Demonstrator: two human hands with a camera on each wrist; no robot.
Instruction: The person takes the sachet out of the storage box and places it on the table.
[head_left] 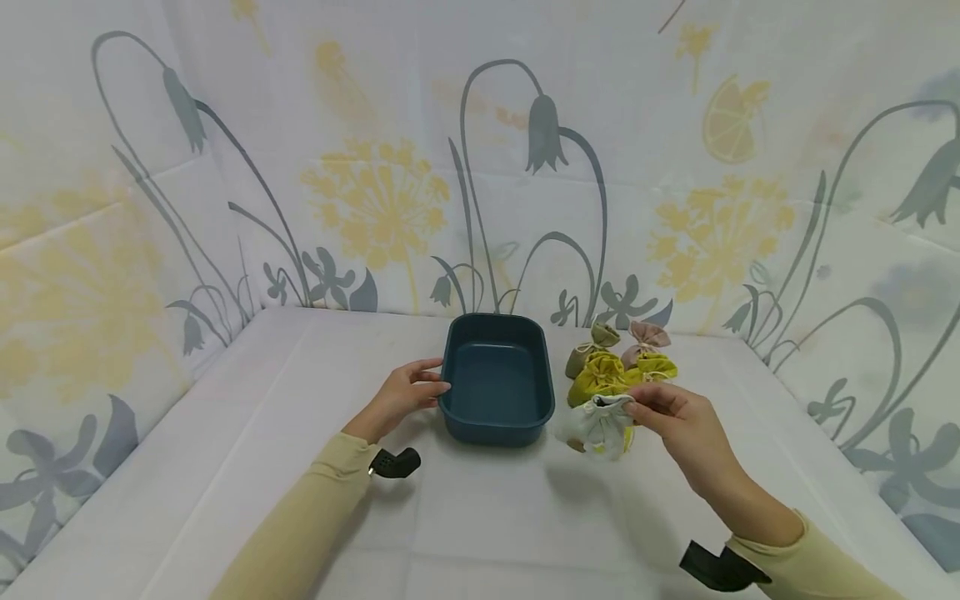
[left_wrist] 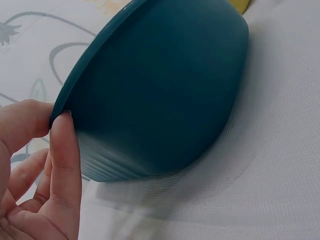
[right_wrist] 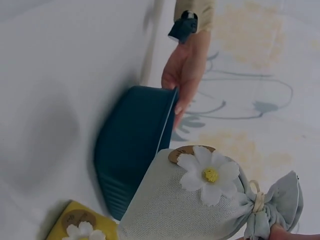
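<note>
A dark teal plastic basin (head_left: 495, 392) stands on the white cloth. At its left rim, the thumb and a finger of my left hand (head_left: 401, 396) pinch the edge, seen closely in the left wrist view, where the basin wall (left_wrist: 160, 95) fills the middle. My right hand (head_left: 686, 429) holds a pale grey-blue drawstring sachet (head_left: 600, 425) by its gathered neck, lifted above the cloth to the right of the basin. In the right wrist view this sachet (right_wrist: 185, 200) shows a white flower (right_wrist: 209, 175), a brown tag and a tied cord; most of the right hand is out of that view.
Behind the held sachet, several others stand in a cluster: an olive one (head_left: 581, 358), a pink one (head_left: 647, 337) and yellow ones (head_left: 596, 379). White cloth (head_left: 247, 467) covers the table. A flower-printed curtain (head_left: 375, 108) rises at the back and sides.
</note>
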